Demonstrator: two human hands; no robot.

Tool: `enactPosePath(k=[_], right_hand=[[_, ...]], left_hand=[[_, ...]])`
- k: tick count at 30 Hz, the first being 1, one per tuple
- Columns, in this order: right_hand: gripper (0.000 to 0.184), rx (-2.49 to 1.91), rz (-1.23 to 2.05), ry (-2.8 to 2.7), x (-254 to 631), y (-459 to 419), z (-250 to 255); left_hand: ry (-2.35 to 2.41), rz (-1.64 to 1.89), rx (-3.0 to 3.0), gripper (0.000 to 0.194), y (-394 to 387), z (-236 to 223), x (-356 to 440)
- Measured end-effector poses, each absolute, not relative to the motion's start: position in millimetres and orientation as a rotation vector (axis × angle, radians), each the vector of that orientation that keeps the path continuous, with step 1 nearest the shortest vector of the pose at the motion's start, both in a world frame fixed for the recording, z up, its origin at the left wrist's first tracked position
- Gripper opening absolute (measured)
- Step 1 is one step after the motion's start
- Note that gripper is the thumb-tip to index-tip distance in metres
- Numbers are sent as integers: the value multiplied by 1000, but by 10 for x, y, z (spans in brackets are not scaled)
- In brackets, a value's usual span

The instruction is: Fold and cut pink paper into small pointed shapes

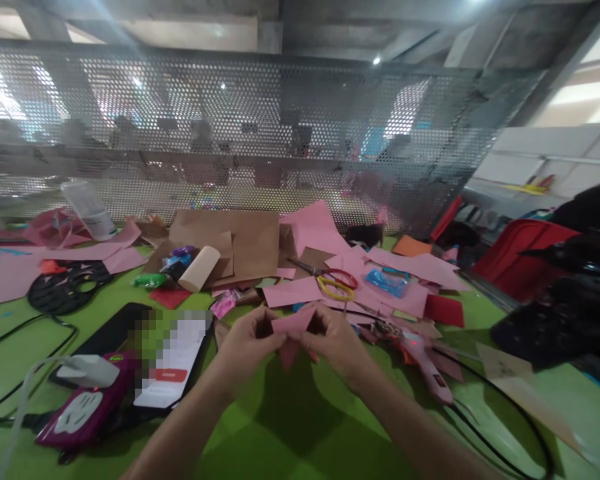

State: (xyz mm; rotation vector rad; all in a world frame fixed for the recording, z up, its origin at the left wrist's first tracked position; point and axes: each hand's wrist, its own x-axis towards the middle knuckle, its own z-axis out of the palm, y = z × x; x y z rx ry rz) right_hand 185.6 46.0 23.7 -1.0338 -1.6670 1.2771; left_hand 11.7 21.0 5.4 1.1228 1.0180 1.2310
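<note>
A small folded piece of pink paper [291, 325] is pinched between both hands above the green table [290, 433]. My left hand [253, 347] grips its left side, with thumb and fingers pressed together. On the other side, my right hand [333, 340] holds the paper in the same way. A pointed flap of the paper hangs below the thumbs. Just beyond my hands lie scissors [337, 283] with red and yellow handles. To the right of my right hand rests a pink glue gun [425, 363] with a lit red light.
A purple power strip [83, 407] with a white plug and a phone [175, 360] lie at left. Brown cardboard [250, 243], a paper roll [200, 269] and pink scraps crowd the back, before a perforated metal screen [240, 133]. A black cable [525, 407] loops at right.
</note>
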Motion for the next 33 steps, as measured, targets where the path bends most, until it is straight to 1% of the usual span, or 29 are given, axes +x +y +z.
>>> enactPosePath(k=[2, 7, 10, 13, 16, 20, 22, 24, 26, 28, 30, 33], right_hand=[[33, -1042, 1323, -1573, 1847, 463, 223], [41, -1017, 1384, -1510, 1891, 499, 237], [34, -1014, 1417, -1460, 1914, 515, 249], [26, -1025, 1428, -1409, 1925, 532, 248], [24, -1027, 1425, -1386, 1931, 537, 252], [18, -1008, 1397, -1396, 1944, 520, 280], [17, -975, 1412, -1425, 1955, 510, 301], [19, -955, 1415, -1484, 1962, 506, 321], [20, -971, 1334, -1585, 1962, 510, 336], [12, -1021, 1216, -1647, 1955, 521, 342], [16, -1068, 1160, -1634, 1950, 534, 336], [22, -1104, 1169, -1611, 1954, 549, 316]], left_hand=[[1019, 1199, 1128, 23, 188, 40, 142], [978, 1124, 1020, 23, 127, 53, 146], [983, 1131, 950, 22, 101, 61, 125], [976, 1171, 890, 31, 93, 64, 98], [945, 1185, 835, 42, 94, 72, 79], [933, 1161, 776, 47, 96, 83, 65], [926, 1163, 732, 45, 101, 81, 55], [914, 1172, 672, 41, 108, 80, 42], [896, 1175, 649, 34, 114, 84, 31], [862, 1195, 684, 26, 115, 93, 24], [858, 1232, 742, 28, 111, 100, 21], [968, 1272, 819, 32, 109, 90, 7]])
